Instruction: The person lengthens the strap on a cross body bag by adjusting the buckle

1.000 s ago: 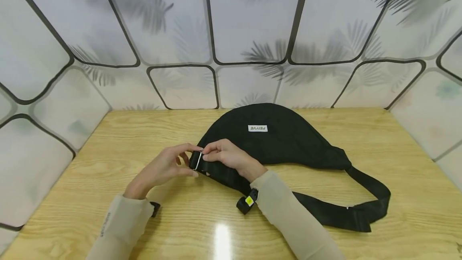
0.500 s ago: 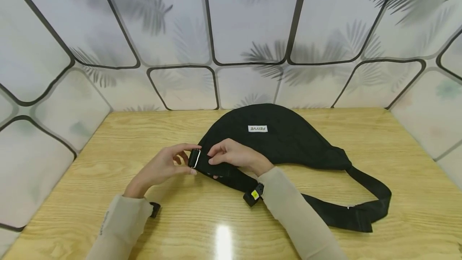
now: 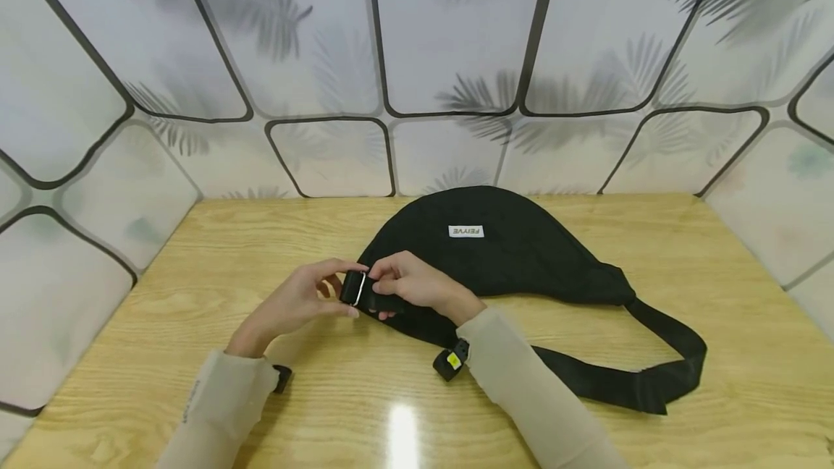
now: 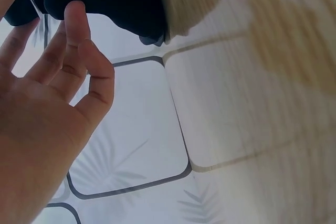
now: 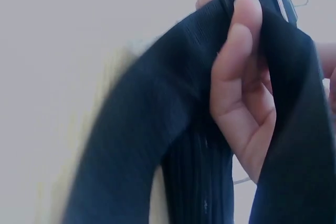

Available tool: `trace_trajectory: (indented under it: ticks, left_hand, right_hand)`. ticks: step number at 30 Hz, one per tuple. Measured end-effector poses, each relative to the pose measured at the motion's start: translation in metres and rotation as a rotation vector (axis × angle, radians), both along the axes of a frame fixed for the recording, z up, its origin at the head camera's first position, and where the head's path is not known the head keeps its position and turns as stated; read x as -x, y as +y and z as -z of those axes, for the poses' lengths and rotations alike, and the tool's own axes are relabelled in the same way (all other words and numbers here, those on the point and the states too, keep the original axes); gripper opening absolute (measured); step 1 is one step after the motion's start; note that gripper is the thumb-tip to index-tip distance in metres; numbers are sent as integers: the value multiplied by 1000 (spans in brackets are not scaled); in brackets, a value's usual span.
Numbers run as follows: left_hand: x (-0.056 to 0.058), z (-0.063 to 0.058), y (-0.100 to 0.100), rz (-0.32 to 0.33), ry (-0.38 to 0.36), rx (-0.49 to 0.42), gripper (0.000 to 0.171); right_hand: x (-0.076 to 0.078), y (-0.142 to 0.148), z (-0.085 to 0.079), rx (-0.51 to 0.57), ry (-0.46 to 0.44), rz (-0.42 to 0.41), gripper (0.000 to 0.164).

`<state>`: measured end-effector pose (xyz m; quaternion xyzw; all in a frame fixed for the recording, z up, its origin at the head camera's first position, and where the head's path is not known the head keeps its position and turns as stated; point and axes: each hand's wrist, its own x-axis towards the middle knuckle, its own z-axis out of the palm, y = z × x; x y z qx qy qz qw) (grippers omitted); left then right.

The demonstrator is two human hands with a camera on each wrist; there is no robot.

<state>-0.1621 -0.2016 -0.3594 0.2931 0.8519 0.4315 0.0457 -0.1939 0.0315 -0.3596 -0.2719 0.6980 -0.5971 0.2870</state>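
Note:
A black waist bag with a white label lies on the wooden table in the head view. At its left end my left hand holds the black strap by a metal slider buckle, thumb below and a finger above. Just right of the buckle, my right hand pinches the strap webbing. The right wrist view shows the fingers of that hand between two lengths of black strap. In the left wrist view the left hand reaches to dark fabric, its lower fingers loosely bent.
The rest of the strap loops along the front right of the bag, with a stitched fold. Pale patterned panels stand behind and at both sides of the wooden table.
My right hand shifted right along the strap, away from the buckle, then came back left close to it. The left hand has stayed nearly still at the buckle.

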Motion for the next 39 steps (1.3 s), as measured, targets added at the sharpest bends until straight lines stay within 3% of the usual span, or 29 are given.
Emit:
trace_trajectory:
  ticks: [5, 11, 20, 23, 28, 39]
  left_hand:
    - [-1, 0, 1, -4, 8, 7, 54]
    - [-2, -3, 1, 0, 15, 1, 53]
    - [-1, -4, 0, 9, 62, 18, 54]
    - [-1, -4, -1, -5, 69, 28, 54]
    - [-2, -3, -3, -15, 58, 27, 55]
    - [0, -1, 1, -13, 31, -1, 54]
  right_hand:
    - [-4, -4, -1, -2, -10, 71, 14]
    - [-6, -7, -1, 37, -49, 99, 13]
    - [1, 4, -1, 60, -96, 6, 18]
    - [4, 10, -3, -6, -104, -57, 20]
    - [7, 16, -7, -152, 8, -71, 14]
    - [6, 10, -1, -9, -59, -93, 15]
